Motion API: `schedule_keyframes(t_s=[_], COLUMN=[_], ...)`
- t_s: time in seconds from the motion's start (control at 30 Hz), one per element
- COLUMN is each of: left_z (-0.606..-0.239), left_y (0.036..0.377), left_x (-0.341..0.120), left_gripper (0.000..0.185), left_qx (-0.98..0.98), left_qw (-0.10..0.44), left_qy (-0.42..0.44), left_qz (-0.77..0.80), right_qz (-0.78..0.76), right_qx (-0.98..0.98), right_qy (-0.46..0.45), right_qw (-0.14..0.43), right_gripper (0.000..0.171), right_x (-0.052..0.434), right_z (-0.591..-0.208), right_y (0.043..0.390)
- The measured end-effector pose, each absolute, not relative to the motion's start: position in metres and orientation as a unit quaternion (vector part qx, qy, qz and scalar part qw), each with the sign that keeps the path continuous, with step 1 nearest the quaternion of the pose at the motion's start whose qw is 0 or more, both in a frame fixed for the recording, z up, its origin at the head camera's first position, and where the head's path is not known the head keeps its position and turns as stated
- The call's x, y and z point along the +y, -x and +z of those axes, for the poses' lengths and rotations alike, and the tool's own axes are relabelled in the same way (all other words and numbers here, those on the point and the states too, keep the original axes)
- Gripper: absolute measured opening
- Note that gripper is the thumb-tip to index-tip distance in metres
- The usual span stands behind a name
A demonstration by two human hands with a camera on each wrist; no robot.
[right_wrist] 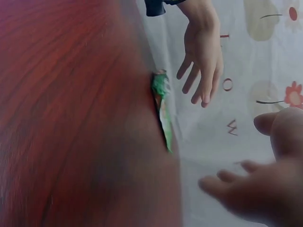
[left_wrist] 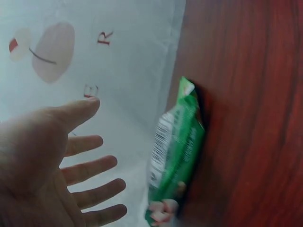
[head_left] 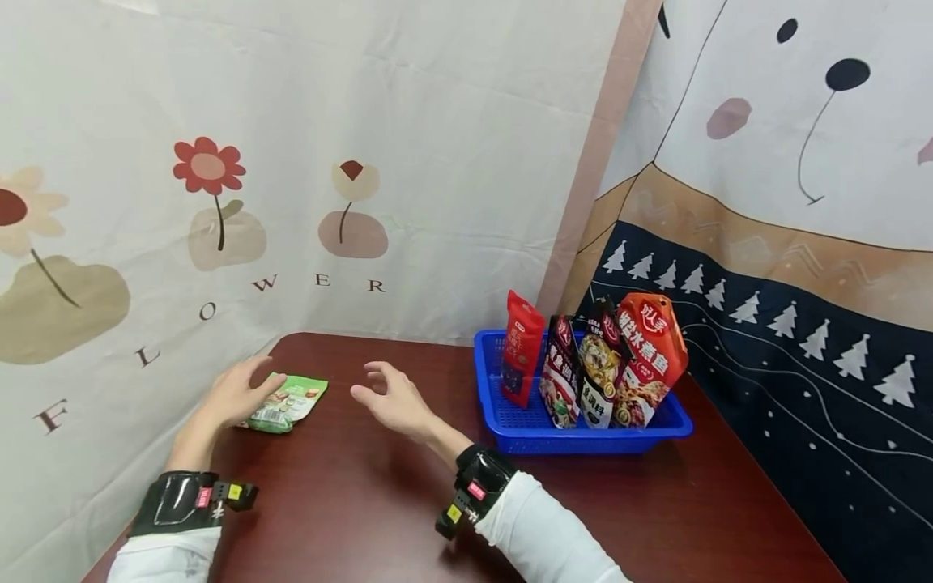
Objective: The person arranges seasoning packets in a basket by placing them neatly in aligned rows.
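Note:
A green food packet lies flat on the dark red-brown table at the left. My left hand hovers just above and beside it, fingers spread and holding nothing. In the left wrist view the packet shows a barcode on its side, apart from the outstretched fingers. My right hand is in the air right of the packet, its fingers loosely extended with nothing in them. From the right wrist, the packet appears edge-on near the wall, with my left hand over it.
A blue plastic basket stands at the right, holding several upright seasoning packets, among them a narrow red one and a wide red one. A printed cloth with flowers hangs behind the table; a dark tree-patterned cloth borders the right.

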State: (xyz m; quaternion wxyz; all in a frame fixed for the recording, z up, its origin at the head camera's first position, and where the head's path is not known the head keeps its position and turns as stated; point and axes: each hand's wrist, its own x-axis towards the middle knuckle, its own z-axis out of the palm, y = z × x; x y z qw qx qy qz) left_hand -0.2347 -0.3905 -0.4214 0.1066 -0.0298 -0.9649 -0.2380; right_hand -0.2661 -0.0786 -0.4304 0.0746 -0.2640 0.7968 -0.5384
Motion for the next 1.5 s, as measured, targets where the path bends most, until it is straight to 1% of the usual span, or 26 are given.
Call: schedule_keyframes(t_s=[0.23, 0.33, 0.43, 0.6, 0.73, 0.83, 0.97, 1.1, 1.23, 1.37, 1.43, 1.5], left_z=[-0.445, -0.453, -0.457, -0.457, -0.456, -0.454, -0.453, -0.453, -0.454, -0.453, -0.451, -0.449], left_y=[0.234, 0.235, 0.237, 0.239, 0.241, 0.241, 0.241, 0.242, 0.245, 0.249, 0.251, 0.251], left_x=[-0.402, -0.405, -0.405, -0.400, -0.394, -0.390, -0.385, -0.381, -0.379, -0.378, -0.377, -0.375], left_gripper=[0.071, 0.075, 0.080, 0.086, 0.092, 0.093, 0.083, 0.065, 0.052, 0.046, 0.046, 0.046], left_qx=[-0.969, -0.972, -0.973, -0.967, -0.965, -0.957, -0.930, -0.892, -0.870, -0.852, -0.848, -0.843], left_qw=[0.096, 0.074, 0.051, 0.033, 0.032, 0.029, 0.016, -0.003, 0.010, 0.034, 0.035, 0.029], left_qy=[0.003, -0.028, -0.062, -0.086, -0.086, -0.085, -0.082, -0.082, -0.073, -0.053, -0.043, -0.030], left_qz=[-0.230, -0.221, -0.217, -0.236, -0.246, -0.275, -0.358, -0.444, -0.488, -0.519, -0.527, -0.536], right_qz=[-0.602, -0.634, -0.657, -0.687, -0.707, -0.717, -0.728, -0.730, -0.728, -0.733, -0.746, -0.765], right_qx=[0.759, 0.736, 0.722, 0.698, 0.675, 0.665, 0.658, 0.659, 0.667, 0.669, 0.654, 0.632], right_qy=[0.216, 0.189, 0.156, 0.109, 0.098, 0.088, 0.071, 0.067, 0.052, 0.032, 0.032, 0.036], right_qw=[0.125, 0.144, 0.152, 0.171, 0.186, 0.188, 0.179, 0.171, 0.146, 0.119, 0.118, 0.121], right_gripper=[0.048, 0.046, 0.045, 0.050, 0.054, 0.055, 0.057, 0.061, 0.062, 0.068, 0.069, 0.066], right_x=[-0.113, -0.125, -0.136, -0.150, -0.154, -0.155, -0.154, -0.152, -0.151, -0.149, -0.148, -0.146], right_z=[-0.443, -0.447, -0.452, -0.456, -0.460, -0.463, -0.466, -0.465, -0.465, -0.466, -0.466, -0.467], right_y=[0.266, 0.264, 0.262, 0.260, 0.261, 0.262, 0.263, 0.264, 0.265, 0.266, 0.269, 0.273])
